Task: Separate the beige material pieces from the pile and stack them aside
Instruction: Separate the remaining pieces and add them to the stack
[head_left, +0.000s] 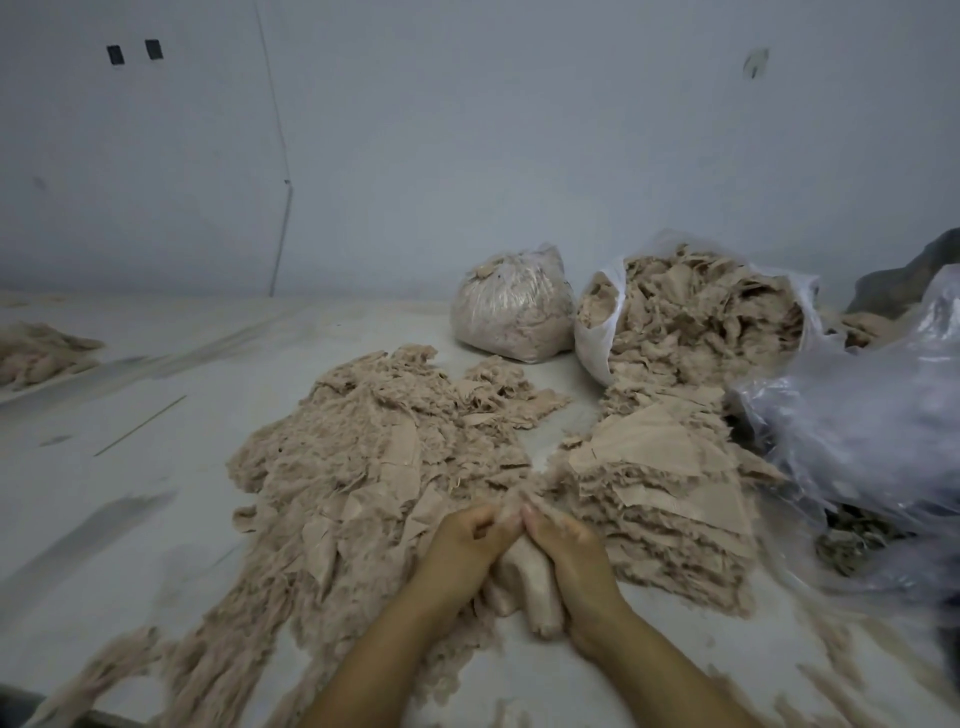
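A loose pile of frayed beige material (363, 467) spreads over the white surface left of centre. To its right lies a flatter stack of beige pieces (670, 478). My left hand (462, 545) and my right hand (571, 561) meet at the near middle, between pile and stack. Both pinch a fuzzy beige piece (519, 501) at their fingertips. A rolled bundle of beige material (530, 587) sits under and between my palms.
An open white bag (597, 343) full of beige scraps lies at the back right. A tied clear bag (509, 312) stands left of it. Crumpled clear plastic (857, 431) fills the right side. Another beige heap (36, 353) lies far left. A wall rises behind.
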